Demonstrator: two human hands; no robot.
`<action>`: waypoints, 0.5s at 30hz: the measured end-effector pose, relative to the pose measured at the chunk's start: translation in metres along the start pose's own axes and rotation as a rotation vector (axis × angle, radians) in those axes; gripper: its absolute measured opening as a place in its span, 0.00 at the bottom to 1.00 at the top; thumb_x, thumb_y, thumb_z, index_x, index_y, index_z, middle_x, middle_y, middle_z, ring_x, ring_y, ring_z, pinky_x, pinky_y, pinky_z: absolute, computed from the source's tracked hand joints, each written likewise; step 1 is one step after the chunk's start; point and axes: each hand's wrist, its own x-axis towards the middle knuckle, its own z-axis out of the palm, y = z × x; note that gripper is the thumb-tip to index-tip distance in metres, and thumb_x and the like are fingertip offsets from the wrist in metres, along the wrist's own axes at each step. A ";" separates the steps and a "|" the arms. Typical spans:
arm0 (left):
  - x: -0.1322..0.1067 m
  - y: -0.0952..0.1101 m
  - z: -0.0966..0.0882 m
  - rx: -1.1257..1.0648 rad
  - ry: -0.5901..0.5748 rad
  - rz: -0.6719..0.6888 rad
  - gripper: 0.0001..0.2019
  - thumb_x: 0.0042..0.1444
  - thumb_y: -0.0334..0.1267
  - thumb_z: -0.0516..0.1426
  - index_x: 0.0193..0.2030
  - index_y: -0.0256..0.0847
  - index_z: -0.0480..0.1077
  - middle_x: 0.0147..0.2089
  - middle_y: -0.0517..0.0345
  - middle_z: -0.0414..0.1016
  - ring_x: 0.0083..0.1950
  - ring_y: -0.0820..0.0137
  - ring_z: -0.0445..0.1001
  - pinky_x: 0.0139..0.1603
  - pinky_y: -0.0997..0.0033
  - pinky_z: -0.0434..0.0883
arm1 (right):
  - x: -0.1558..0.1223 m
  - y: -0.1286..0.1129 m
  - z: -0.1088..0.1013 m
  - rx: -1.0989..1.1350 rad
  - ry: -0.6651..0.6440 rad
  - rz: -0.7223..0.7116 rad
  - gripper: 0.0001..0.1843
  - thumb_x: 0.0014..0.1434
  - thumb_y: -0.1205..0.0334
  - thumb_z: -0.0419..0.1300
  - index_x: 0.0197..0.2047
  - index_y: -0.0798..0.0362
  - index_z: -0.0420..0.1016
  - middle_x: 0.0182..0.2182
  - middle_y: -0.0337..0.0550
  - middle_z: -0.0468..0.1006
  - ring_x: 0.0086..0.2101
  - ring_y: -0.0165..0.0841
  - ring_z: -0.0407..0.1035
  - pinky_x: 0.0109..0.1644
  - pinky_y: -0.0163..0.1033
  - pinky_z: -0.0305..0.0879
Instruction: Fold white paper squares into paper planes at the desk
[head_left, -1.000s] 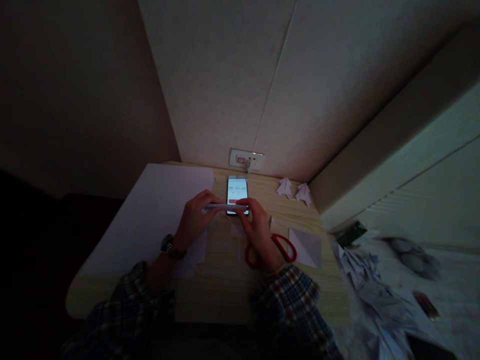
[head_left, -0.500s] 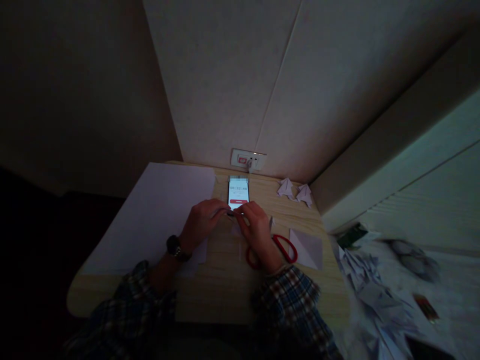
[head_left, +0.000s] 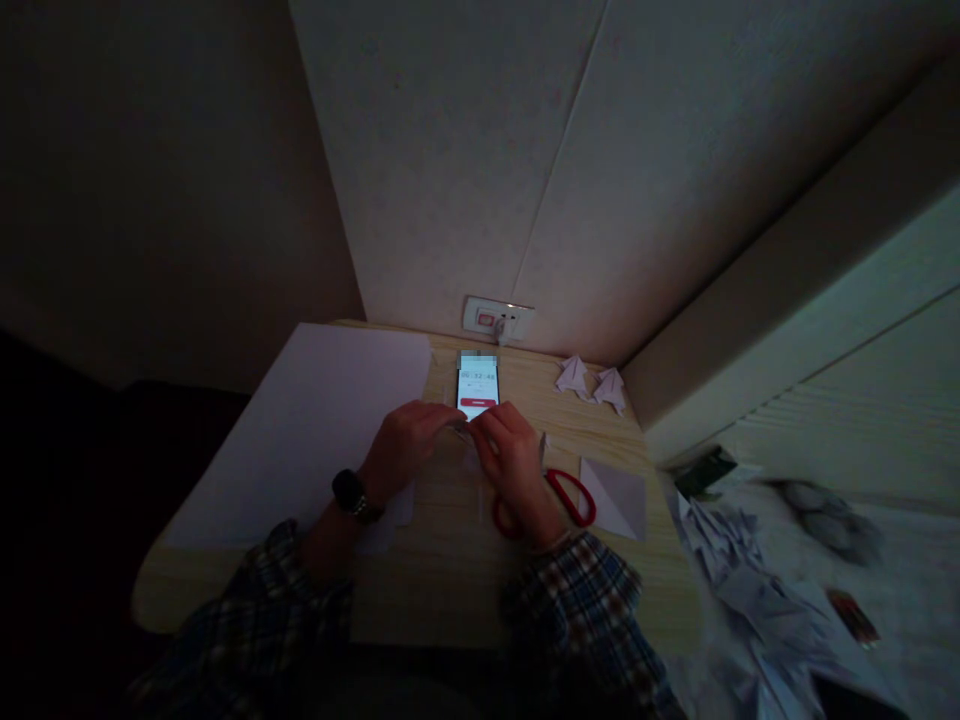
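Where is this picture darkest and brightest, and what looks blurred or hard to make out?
In the head view, the lower left sinks nearly to black; the phone screen glows brightest, its top strip pixelated; the loose papers at lower right look soft; the pinched paper between left hand and right hand is too dim and small to read.

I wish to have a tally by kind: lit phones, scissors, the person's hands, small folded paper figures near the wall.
Lit phone: 1
Scissors: 1
Left hand and right hand: 2
Folded paper figures: 2
Total: 6
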 end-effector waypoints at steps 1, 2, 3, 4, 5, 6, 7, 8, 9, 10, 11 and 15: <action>0.000 -0.001 -0.001 0.016 0.006 -0.001 0.14 0.59 0.26 0.49 0.41 0.39 0.76 0.38 0.52 0.82 0.37 0.65 0.78 0.39 0.66 0.72 | 0.000 0.000 0.000 0.006 0.008 -0.008 0.14 0.65 0.63 0.51 0.30 0.52 0.73 0.28 0.45 0.73 0.33 0.36 0.66 0.36 0.39 0.62; 0.000 -0.002 -0.002 0.036 0.013 -0.012 0.14 0.59 0.26 0.49 0.41 0.39 0.76 0.38 0.52 0.82 0.37 0.65 0.78 0.40 0.66 0.71 | 0.000 0.000 -0.001 0.011 0.017 -0.012 0.14 0.65 0.63 0.51 0.30 0.52 0.73 0.28 0.45 0.73 0.33 0.36 0.65 0.36 0.39 0.61; 0.000 -0.003 -0.003 0.059 0.026 -0.034 0.14 0.59 0.26 0.49 0.40 0.39 0.76 0.38 0.52 0.82 0.37 0.65 0.78 0.40 0.66 0.71 | -0.001 -0.001 -0.001 0.013 0.025 -0.015 0.14 0.65 0.63 0.51 0.30 0.52 0.73 0.27 0.45 0.72 0.33 0.36 0.65 0.35 0.39 0.61; 0.000 -0.004 -0.004 0.085 0.039 -0.065 0.13 0.59 0.27 0.49 0.40 0.39 0.76 0.38 0.52 0.82 0.36 0.65 0.78 0.40 0.66 0.71 | -0.001 -0.001 -0.002 0.012 0.032 -0.017 0.14 0.65 0.63 0.51 0.29 0.51 0.73 0.27 0.44 0.72 0.32 0.36 0.65 0.35 0.39 0.60; 0.000 -0.005 -0.005 0.110 0.050 -0.102 0.13 0.59 0.28 0.50 0.39 0.39 0.76 0.37 0.52 0.82 0.36 0.64 0.78 0.40 0.66 0.71 | -0.001 -0.002 -0.002 0.011 0.035 -0.021 0.14 0.65 0.63 0.50 0.29 0.51 0.73 0.26 0.44 0.72 0.32 0.36 0.65 0.35 0.39 0.60; -0.001 -0.007 -0.006 0.130 0.058 -0.141 0.13 0.60 0.29 0.50 0.39 0.39 0.76 0.37 0.52 0.82 0.36 0.63 0.78 0.39 0.65 0.71 | -0.002 -0.002 -0.002 0.013 0.037 -0.027 0.15 0.65 0.64 0.50 0.29 0.51 0.73 0.26 0.44 0.72 0.32 0.36 0.65 0.34 0.40 0.60; -0.001 -0.009 -0.007 0.142 0.072 -0.182 0.12 0.60 0.30 0.50 0.39 0.39 0.76 0.37 0.53 0.82 0.36 0.63 0.77 0.39 0.65 0.71 | -0.002 -0.002 -0.003 0.020 0.039 -0.030 0.15 0.65 0.64 0.50 0.30 0.51 0.73 0.26 0.44 0.72 0.31 0.36 0.65 0.34 0.40 0.60; -0.001 -0.010 -0.008 0.143 0.098 -0.225 0.12 0.60 0.31 0.50 0.38 0.39 0.76 0.37 0.53 0.82 0.36 0.63 0.78 0.40 0.65 0.71 | -0.003 -0.002 -0.003 0.033 0.040 -0.030 0.15 0.65 0.64 0.50 0.30 0.50 0.73 0.26 0.44 0.72 0.31 0.36 0.65 0.34 0.40 0.60; 0.000 -0.012 -0.010 0.130 0.135 -0.273 0.12 0.60 0.31 0.50 0.38 0.40 0.76 0.37 0.54 0.82 0.36 0.63 0.78 0.40 0.65 0.71 | -0.003 -0.002 -0.004 0.054 0.046 -0.021 0.14 0.65 0.64 0.50 0.30 0.50 0.73 0.26 0.44 0.72 0.32 0.35 0.65 0.34 0.40 0.60; 0.000 -0.014 -0.012 0.102 0.194 -0.328 0.13 0.60 0.31 0.49 0.38 0.40 0.75 0.37 0.55 0.82 0.37 0.64 0.78 0.41 0.66 0.72 | -0.004 -0.002 -0.004 0.078 0.063 -0.006 0.14 0.65 0.64 0.50 0.30 0.50 0.73 0.27 0.44 0.73 0.32 0.35 0.65 0.34 0.39 0.61; 0.001 -0.015 -0.014 0.055 0.270 -0.389 0.12 0.61 0.31 0.49 0.37 0.40 0.75 0.37 0.56 0.81 0.38 0.65 0.78 0.41 0.67 0.72 | -0.004 -0.001 -0.005 0.098 0.086 0.013 0.14 0.65 0.64 0.50 0.30 0.50 0.73 0.27 0.44 0.73 0.32 0.35 0.65 0.34 0.39 0.61; 0.005 -0.011 -0.020 -0.139 0.499 -0.495 0.12 0.63 0.36 0.48 0.40 0.39 0.73 0.39 0.55 0.80 0.42 0.68 0.77 0.42 0.70 0.73 | -0.004 0.000 -0.004 0.104 0.116 0.061 0.14 0.65 0.64 0.50 0.29 0.50 0.73 0.27 0.44 0.72 0.31 0.35 0.65 0.34 0.40 0.62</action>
